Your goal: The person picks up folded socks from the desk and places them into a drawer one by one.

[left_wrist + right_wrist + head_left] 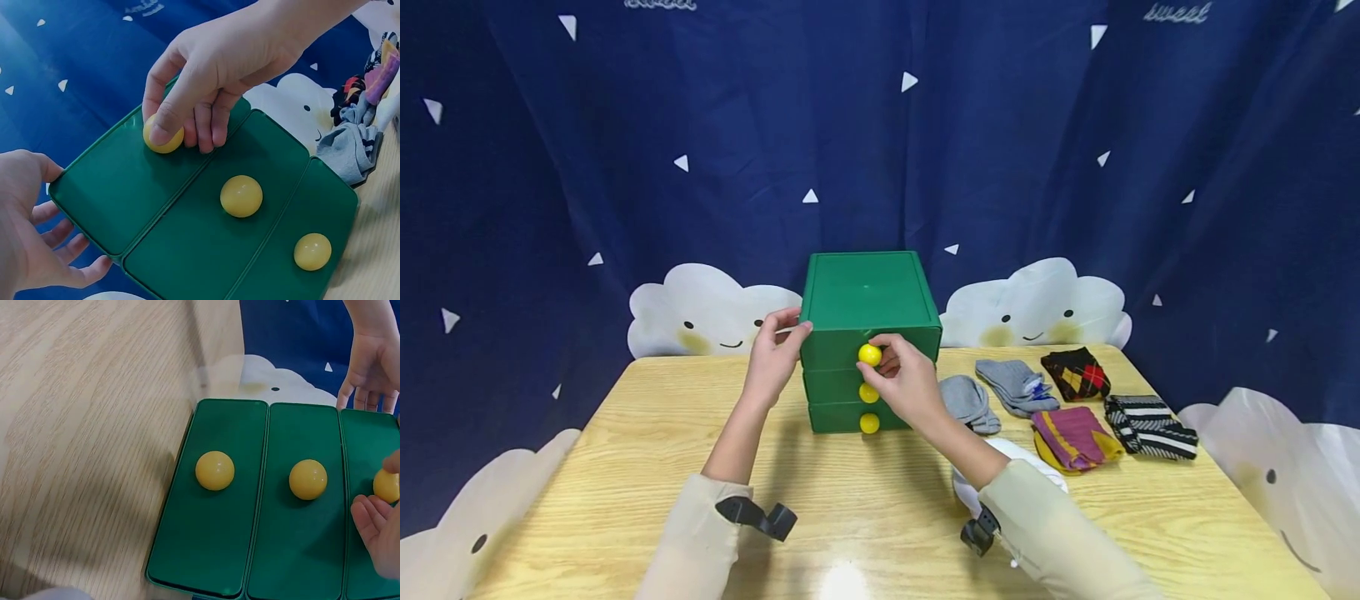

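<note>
A green drawer box (871, 292) with three stacked drawers stands toward the back of the table, each drawer front bearing a round yellow knob. My right hand (910, 379) pinches the top knob (164, 134) between thumb and index finger, the other fingers curled beneath it. At the box's left side, my left hand (772, 358) touches the upper edge with its thumb at the front corner and its fingers loosely spread along the side. The middle knob (241, 196) and the bottom knob (312, 252) are untouched. All three drawers look closed.
Right of the box lie folded socks: grey pairs (1017, 387), an argyle pair (1077, 373), a purple-and-yellow pair (1077, 438) and a black-and-white striped pair (1150, 427). A white item (1018, 454) sits partly under my right forearm. A dark blue curtain (865, 125) hangs behind the table.
</note>
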The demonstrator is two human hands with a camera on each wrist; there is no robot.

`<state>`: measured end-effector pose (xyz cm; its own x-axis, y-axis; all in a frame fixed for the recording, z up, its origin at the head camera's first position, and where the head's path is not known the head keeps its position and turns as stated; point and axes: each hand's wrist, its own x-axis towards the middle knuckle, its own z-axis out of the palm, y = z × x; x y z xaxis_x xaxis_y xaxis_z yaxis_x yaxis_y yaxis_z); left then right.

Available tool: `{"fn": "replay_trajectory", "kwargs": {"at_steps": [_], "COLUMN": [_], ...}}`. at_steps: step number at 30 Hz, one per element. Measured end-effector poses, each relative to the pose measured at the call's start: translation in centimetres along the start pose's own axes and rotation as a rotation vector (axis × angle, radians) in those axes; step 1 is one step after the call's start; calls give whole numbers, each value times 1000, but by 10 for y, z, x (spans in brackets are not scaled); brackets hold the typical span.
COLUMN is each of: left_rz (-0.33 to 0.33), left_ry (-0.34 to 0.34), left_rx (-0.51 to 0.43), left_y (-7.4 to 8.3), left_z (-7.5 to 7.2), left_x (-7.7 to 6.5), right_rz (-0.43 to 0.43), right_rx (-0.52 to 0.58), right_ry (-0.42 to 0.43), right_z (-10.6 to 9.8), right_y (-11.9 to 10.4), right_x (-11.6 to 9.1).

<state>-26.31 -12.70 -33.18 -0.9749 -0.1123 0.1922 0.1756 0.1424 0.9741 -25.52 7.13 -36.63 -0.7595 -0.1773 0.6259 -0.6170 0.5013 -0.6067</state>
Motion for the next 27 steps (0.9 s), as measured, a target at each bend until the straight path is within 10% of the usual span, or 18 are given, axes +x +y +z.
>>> {"fn": "replay_trajectory", "kwargs": {"at_steps": [27], "left_rz": [-114], "left_ry": [-144], "left_rx": [54], "left_y": [6], "left_z": [-10], "left_x": [10], "right_rz": [-223], "right_rx": [-237], "right_ry": [-125], "right_z": [-29], "right_y": [-33], "right_x": [-38]}}
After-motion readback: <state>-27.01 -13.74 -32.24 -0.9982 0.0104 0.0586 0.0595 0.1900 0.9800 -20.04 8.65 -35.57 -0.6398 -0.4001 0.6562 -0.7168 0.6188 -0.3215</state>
